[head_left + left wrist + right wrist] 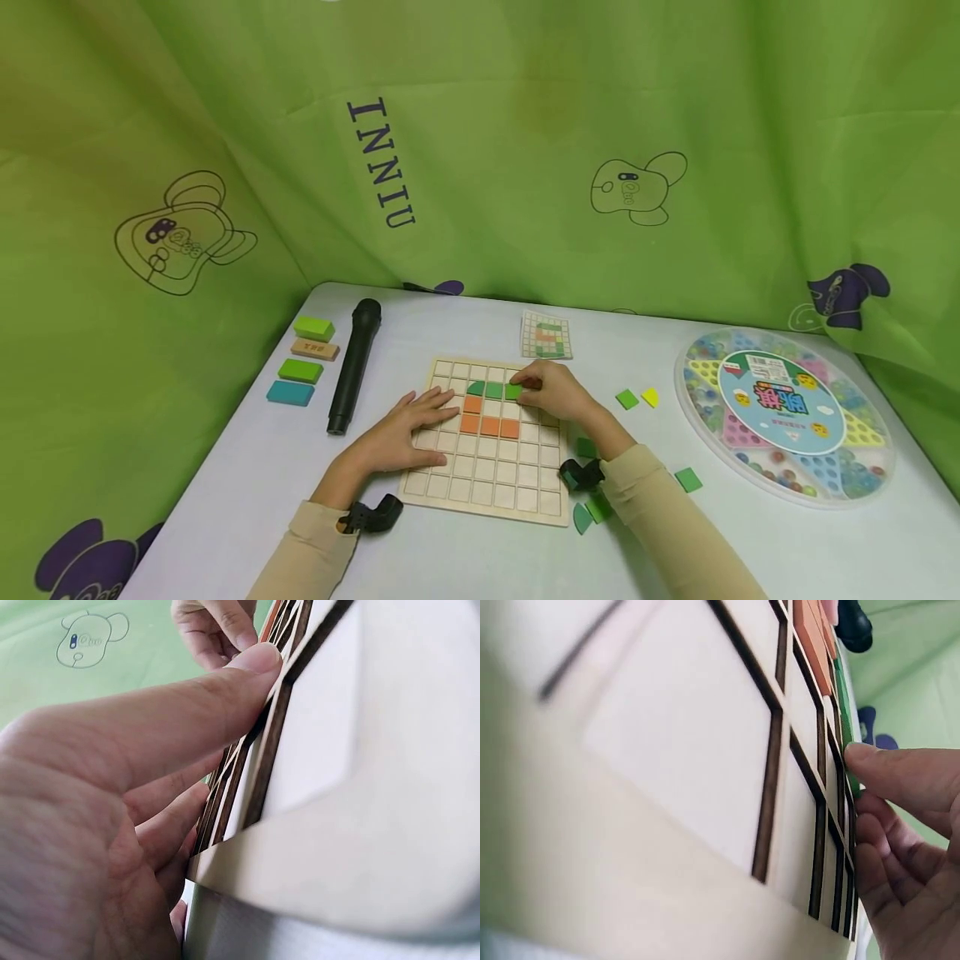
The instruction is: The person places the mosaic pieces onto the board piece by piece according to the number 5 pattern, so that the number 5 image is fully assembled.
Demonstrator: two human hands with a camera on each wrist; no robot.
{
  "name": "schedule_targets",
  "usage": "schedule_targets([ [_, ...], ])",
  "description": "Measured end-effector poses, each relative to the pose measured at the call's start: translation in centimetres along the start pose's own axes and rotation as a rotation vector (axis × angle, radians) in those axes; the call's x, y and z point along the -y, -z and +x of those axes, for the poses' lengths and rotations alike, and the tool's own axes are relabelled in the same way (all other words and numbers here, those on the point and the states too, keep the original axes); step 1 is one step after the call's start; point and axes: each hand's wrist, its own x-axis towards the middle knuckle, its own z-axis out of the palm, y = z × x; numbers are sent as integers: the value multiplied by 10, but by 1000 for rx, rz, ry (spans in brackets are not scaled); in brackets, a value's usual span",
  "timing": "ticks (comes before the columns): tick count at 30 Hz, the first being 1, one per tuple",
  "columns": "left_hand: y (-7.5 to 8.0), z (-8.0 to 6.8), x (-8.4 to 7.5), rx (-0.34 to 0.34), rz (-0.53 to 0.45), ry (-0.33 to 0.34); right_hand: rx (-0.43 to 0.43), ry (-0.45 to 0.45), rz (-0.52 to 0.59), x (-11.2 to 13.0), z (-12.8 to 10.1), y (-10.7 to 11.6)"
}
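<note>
— What can you see of the right hand (553,393)?

— Its fingertips pinch a green tile (513,391) on the board (487,483), but they cover the tile's edge. The wrist views are too close and blurred to help.

— And the left hand (405,433)?

— Flat, fingers straight, pressing the board's near-left part. More green pieces lie under the right sleeve (660,508), partly hidden.

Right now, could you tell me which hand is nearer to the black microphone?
The left. The left hand rests on the wooden grid board's left edge, just right of the black microphone. The right hand is farther right, fingertips on a green tile.
</note>
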Motion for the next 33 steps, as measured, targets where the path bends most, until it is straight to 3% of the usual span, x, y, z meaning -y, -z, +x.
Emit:
schedule_targets([
  [8, -1, 0, 1, -3, -19, -5, 7, -3, -4, 4, -5, 0],
  [16, -1, 0, 0, -1, -3, -1, -85, -42, 97, 3, -33, 17],
  [26, -1, 2, -1, 12, 5, -3, -253, -79, 72, -43, -89, 56],
  [33, 1, 1, -2, 9, -10, -2, -253, -140, 63, -70, -104, 72],
])
